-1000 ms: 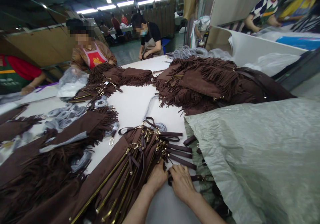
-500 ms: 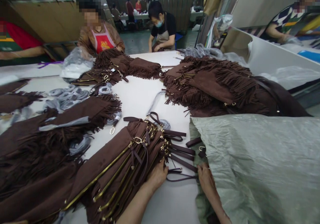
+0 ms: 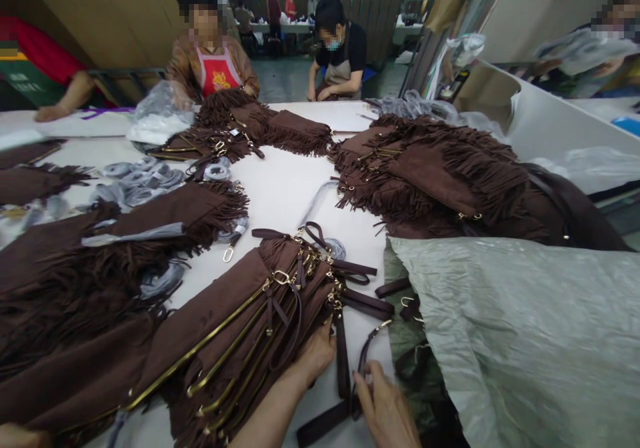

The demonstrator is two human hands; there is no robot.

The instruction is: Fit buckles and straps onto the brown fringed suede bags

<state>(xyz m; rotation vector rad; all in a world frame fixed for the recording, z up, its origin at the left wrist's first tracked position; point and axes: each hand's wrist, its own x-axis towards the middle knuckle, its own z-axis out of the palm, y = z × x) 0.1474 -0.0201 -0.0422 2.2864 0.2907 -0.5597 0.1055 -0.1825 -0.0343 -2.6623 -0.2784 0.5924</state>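
A grey-green sack [image 3: 525, 341] lay slumped, contents hidden. The left hand [image 3: 315, 358] pressed the stacked brown bags [image 3: 235, 335]; the right hand [image 3: 385, 408] pinched a strap [image 3: 364, 361] just beside

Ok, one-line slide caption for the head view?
Left hand presses a stack of brown zippered bags; right hand pinches a brown strap.
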